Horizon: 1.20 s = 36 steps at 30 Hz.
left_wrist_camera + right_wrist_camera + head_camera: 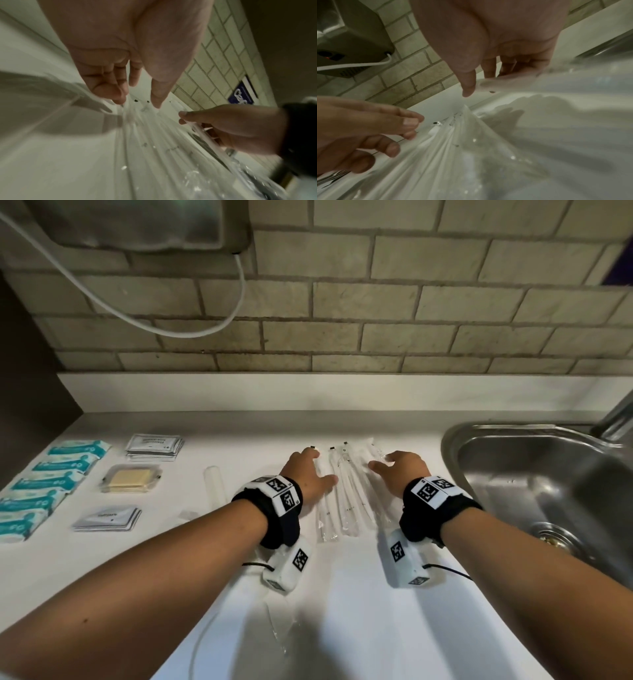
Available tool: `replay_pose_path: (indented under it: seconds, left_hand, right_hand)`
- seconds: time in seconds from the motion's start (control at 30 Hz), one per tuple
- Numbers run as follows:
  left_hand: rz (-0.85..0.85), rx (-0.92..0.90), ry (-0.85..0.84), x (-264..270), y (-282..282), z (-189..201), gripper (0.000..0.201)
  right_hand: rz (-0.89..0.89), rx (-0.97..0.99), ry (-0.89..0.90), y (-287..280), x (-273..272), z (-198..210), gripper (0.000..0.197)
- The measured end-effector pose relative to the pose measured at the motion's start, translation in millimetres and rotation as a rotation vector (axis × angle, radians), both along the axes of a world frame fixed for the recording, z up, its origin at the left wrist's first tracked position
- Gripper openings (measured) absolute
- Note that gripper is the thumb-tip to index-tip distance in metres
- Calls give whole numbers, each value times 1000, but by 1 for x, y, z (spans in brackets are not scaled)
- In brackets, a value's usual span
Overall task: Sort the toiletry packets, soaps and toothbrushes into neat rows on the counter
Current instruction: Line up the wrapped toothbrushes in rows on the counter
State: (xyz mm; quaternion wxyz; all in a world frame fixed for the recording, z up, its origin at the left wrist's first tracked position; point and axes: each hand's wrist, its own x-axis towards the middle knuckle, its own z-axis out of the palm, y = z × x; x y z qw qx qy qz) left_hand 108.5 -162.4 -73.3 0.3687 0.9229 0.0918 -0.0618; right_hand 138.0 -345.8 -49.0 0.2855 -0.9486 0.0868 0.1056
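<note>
My left hand (310,478) and right hand (400,472) sit on either side of the wrapped toothbrushes (346,491) in the middle of the head view, fingers fairly straight and spread, palms down. Neither has closed round anything. In the left wrist view the left fingertips (120,100) touch the far end of the clear wrappers. In the right wrist view one sleeve edge lies against the right fingers (508,70), though I cannot tell whether they pinch it or only press it. I judge the two flat hands are there to squeeze the loose sleeves together and square them into one tidy row, since slippery wrappers slide more easily than they lift.

The toothbrushes lie side by side on the white bench (342,594), running away from me, just left of the steel sink (534,474). One more clear sleeve (214,487) lies apart, left of my left hand.

At the left of the frame the rest looks sorted: teal packets (44,484) in a slanted column, two stacks of grey sachets (154,446) (108,519), and a yellow soap (131,478) in its clear case between them.
</note>
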Motion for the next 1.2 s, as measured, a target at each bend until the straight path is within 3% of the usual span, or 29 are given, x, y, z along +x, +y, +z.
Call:
replay_pose_path:
  seconds: [0.13, 0.2, 0.33, 0.43, 0.6, 0.83, 0.9, 0.97, 1.1, 1.2]
  left_hand:
    - [-249, 74, -33, -14, -8, 3, 72]
    - [-327, 177, -14, -17, -11, 4, 75]
    - [-471, 395, 81, -18, -17, 7, 73]
    - [-502, 415, 107, -16, -17, 9, 74]
    - [-492, 303, 117, -20, -11, 5, 78]
    - [-422, 25, 49, -34, 7, 31, 66]
    - [-406, 79, 35, -38, 23, 51, 54]
    - [-373, 162, -3, -44, 46, 66, 42]
    - [-192, 324, -9, -56, 102, 69, 26]
    - [-109, 553, 165, -57, 128, 53, 47]
  right_hand:
    - [-50, 54, 55, 6, 0, -6, 80]
    - [-20, 46, 27, 11, -2, -8, 75]
    - [203, -256, -30, 12, -10, -8, 60]
    - [253, -252, 55, 10, -15, -10, 60]
    - [266, -134, 97, 14, -25, -15, 65]
    - [253, -294, 96, 35, -42, -1, 53]
    - [306, -369, -38, 45, -52, 7, 44]
    - [416, -317, -154, 64, -66, 16, 33]
    - [693, -263, 63, 117, -110, 17, 23]
    - [764, -378, 170, 140, -129, 0, 29]
